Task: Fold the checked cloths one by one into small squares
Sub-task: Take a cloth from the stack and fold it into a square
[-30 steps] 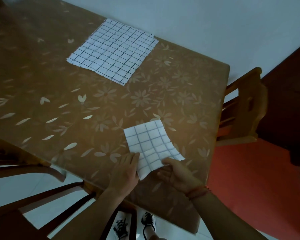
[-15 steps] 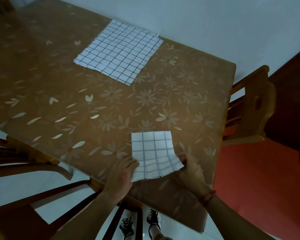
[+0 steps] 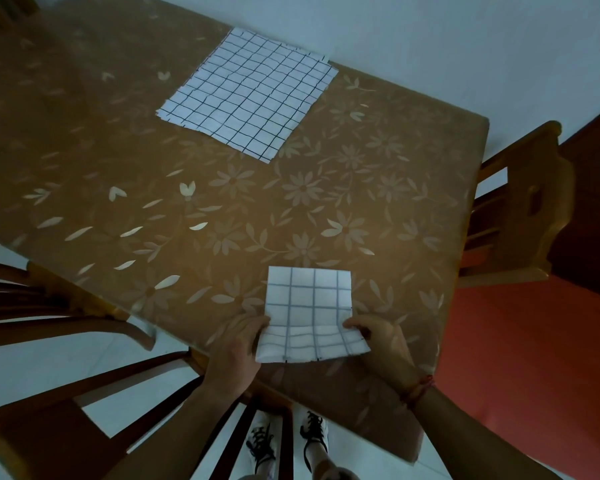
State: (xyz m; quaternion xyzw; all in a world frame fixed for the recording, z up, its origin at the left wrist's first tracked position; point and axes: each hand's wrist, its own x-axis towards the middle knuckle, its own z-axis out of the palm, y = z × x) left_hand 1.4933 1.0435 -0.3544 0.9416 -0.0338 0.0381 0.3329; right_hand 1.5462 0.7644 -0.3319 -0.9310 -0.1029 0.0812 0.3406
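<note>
Right now the small folded white cloth with a blue-grey check [image 3: 309,313] lies at the near edge of the brown flower-patterned counter [image 3: 187,209], its far half flat and its near edge raised off the surface. The left hand [image 3: 238,348] pinches the near-left corner and the right hand [image 3: 378,341] pinches the near-right corner, so both are closed on that same cloth, one at each end of the lifted edge. The cloth stretches directly away from the hands toward the middle of the counter, and that is what the next fold seems to turn on: carrying the near edge forward over the far one would halve it again. Both hands sit about equally close, so neither has the advantage.

Well apart, toward the far edge, the larger white checked cloths [image 3: 248,95] lie open and flat; staggered edges suggest a stack, though how many cannot be told. The fingertips under the raised edge are hidden by the fabric. Dim light makes the layer count of the folded cloth hard to judge.
</note>
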